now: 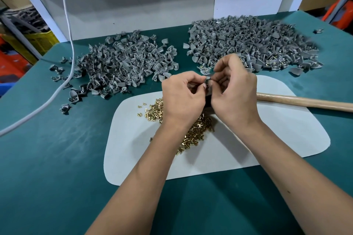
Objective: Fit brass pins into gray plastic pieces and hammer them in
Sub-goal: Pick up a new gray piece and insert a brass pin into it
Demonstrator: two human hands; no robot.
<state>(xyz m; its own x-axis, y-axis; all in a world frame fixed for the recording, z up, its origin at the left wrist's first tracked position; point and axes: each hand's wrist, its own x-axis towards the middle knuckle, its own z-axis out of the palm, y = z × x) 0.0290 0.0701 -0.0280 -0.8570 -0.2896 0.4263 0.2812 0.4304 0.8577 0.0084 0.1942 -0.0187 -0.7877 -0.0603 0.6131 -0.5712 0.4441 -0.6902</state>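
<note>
Both your hands pinched one gray piece (207, 81) over the brass pins (196, 129) — left hand (183, 99), right hand (234, 93); I'd have squared the pin before grabbing the hammer (305, 102).

Both hands meet above a white mat (286, 139) on the green counter (47, 168). The left hand (183, 99) and right hand (235, 89) pinch one gray plastic piece (207, 82) between their fingertips. Brass pins (194, 131) lie heaped on the mat beneath the wrists. Two piles of gray pieces sit behind, a left pile (122, 63) and a right pile (248, 42). A wooden handle (305, 101) rests at right.
</note>
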